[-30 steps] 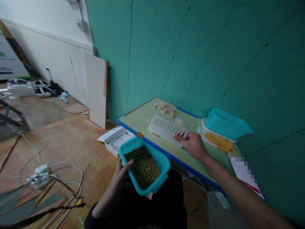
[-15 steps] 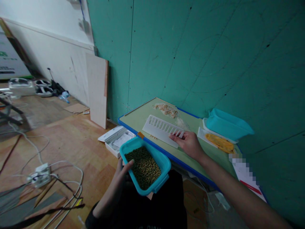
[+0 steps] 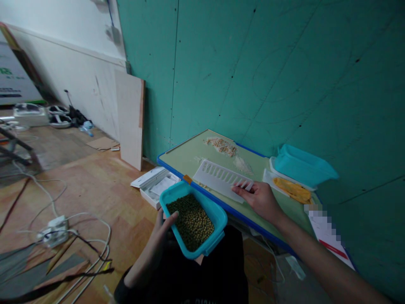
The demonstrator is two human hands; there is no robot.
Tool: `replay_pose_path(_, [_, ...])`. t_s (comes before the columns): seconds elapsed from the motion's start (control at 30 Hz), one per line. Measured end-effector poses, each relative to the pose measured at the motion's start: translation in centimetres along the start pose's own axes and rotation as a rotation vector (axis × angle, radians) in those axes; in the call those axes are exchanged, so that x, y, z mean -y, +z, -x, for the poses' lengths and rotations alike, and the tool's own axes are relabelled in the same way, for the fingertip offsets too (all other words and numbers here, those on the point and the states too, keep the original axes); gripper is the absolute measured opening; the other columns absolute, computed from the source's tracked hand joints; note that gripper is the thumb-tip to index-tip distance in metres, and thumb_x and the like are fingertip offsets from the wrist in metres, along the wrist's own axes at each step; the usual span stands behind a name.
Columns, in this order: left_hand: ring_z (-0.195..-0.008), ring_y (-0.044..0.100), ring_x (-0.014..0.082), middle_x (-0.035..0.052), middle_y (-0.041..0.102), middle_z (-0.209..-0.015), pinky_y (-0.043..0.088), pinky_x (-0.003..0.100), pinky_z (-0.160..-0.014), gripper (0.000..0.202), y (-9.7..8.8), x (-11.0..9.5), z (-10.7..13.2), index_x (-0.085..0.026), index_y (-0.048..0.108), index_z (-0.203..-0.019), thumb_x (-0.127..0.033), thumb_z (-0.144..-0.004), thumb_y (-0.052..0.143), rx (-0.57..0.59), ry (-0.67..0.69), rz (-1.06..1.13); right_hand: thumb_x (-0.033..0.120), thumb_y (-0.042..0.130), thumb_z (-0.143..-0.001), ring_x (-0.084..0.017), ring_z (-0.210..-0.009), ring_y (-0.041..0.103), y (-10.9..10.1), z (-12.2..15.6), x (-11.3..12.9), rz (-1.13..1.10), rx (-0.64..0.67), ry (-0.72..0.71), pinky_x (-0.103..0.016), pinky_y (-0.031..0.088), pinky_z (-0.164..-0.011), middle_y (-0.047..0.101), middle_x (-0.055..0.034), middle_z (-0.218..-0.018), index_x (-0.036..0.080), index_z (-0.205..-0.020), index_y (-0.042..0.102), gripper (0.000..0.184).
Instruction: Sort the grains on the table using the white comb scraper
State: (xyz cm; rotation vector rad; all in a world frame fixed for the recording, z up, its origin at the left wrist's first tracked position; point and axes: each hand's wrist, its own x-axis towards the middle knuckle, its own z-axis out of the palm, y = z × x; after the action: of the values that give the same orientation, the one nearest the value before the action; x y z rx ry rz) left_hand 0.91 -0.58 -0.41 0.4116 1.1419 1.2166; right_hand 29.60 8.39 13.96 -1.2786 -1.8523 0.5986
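Note:
My left hand (image 3: 166,223) grips the near-left side of a turquoise plastic container (image 3: 218,217), thumb over its rim. Inside it lie dark green beans (image 3: 182,204) and tan soybeans (image 3: 199,228), partly mixed. The container is held below the table's front edge. My right hand (image 3: 255,196) pinches the right end of a white slotted plastic scraper (image 3: 218,181), which is tilted against the tabletop near that edge. A few pale beans (image 3: 204,185) show beside the scraper's lower edge. Farther back, a pile of beans (image 3: 221,145) and white grains (image 3: 243,164) lies on the table.
The green table (image 3: 186,150) has a blue edge and stands against a green wall. At its right are a turquoise bin (image 3: 303,164) and a yellow cloth (image 3: 292,190). An open white box (image 3: 155,185) sits below on the left; cables (image 3: 101,223) cross the floor.
My right hand has drawn the scraper toward the table's front edge and slightly right, closing on the few pale beans there. My left hand and the container have stayed in place.

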Motion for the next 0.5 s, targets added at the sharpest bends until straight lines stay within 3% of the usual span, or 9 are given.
replay_pose_path(0.17, [-0.123,0.078,0.0458,0.0181,0.063,-0.161,0.069,0.055,-0.093,0.109,0.31,-0.27,0.45,-0.038,0.036,-0.169,-0.070,-0.079,0.090,0.008,-0.003,-0.024,0.054,0.083,-0.087,-0.030,-0.078,0.083,0.02,0.51,-0.33,-0.007,-0.019,-0.012,-0.040,0.066,-0.073,0.087,-0.0080,-0.082,0.021,-0.082,0.088,0.034])
replay_pose_path(0.5, [-0.126,0.078,0.0450,0.0178,0.066,-0.160,0.068,0.055,-0.097,0.111,0.01,-0.21,0.26,-0.040,0.036,-0.171,-0.065,-0.080,0.092,0.017,-0.016,0.008,0.052,0.084,-0.085,-0.031,-0.081,0.084,0.25,1.00,0.00,-0.045,-0.033,0.023,-0.040,0.068,-0.074,0.087,-0.0087,-0.084,0.022,-0.081,0.087,0.031])
